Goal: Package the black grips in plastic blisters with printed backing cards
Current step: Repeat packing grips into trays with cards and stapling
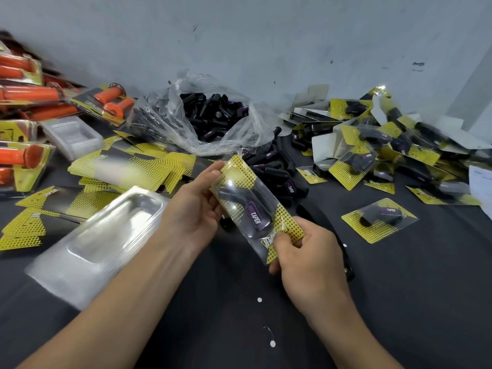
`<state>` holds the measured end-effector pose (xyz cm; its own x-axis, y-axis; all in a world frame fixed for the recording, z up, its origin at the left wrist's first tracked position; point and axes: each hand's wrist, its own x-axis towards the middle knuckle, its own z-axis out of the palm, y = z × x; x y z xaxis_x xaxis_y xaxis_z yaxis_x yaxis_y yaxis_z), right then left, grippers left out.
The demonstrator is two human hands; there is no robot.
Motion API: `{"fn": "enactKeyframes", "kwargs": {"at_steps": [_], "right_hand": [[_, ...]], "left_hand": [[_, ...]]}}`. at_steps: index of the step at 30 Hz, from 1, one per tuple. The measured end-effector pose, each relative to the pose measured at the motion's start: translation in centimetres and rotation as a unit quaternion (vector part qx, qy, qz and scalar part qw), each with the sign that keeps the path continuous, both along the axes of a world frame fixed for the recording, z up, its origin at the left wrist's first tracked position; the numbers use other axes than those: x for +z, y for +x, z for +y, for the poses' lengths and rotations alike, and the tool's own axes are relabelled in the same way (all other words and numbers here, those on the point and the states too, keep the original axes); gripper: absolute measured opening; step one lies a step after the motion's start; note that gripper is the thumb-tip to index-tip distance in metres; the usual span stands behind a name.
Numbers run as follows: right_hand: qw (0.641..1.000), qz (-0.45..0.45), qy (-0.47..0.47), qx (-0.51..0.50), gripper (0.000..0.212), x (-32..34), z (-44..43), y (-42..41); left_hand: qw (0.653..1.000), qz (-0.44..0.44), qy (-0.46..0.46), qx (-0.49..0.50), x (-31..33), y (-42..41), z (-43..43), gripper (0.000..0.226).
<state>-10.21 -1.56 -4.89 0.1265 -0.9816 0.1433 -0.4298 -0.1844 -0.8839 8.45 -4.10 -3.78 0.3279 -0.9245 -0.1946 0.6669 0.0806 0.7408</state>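
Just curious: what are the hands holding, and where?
One blister pack with a black grip inside: left hand holds its upper edge, right hand pinches its bottom end.

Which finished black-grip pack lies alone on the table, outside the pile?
The blister pack just right of the right hand, flat on the dark table; the rest overlap in the heap near the wall.
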Motion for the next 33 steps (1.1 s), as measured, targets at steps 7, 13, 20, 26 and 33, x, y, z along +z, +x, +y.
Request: {"fn": "enactKeyframes", "kwargs": {"at_steps": [7, 13, 20, 26, 33], "right_hand": [[0.997, -0.054, -0.038, 0.043, 0.024, 0.3, 0.1, -0.4], [0.972, -0.205, 0.077, 0.082, 0.024, 2.3, -1.4, -2.5], [0.884, -0.382, 0.225, 0.149, 0.068, 3.0, -1.3, -1.9], [0.93, -0.245, 0.192, 0.194, 0.032, 0.8, -0.8, -0.3], [0.982, -0.075, 0.108, 0.136, 0.019, -1.7, -1.8, 1.7]], "left_hand": [[0.998, -0.004, 0.053, 0.044, -0.4, 0.3, -0.2, 0.019], [0.999, 0.008, 0.039, -0.004, -0.9, -0.4, -0.5, 0.016], [1.0, 0.014, 0.018, -0.007, -0.8, -0.4, -0.3, 0.028], [0.993, -0.118, 0.033, -0.003, -1.0, -0.9, -0.2, 0.026], [0.828, -0.551, 0.011, 0.101, -1.9, -2.5, -0.1, 0.032]]}}
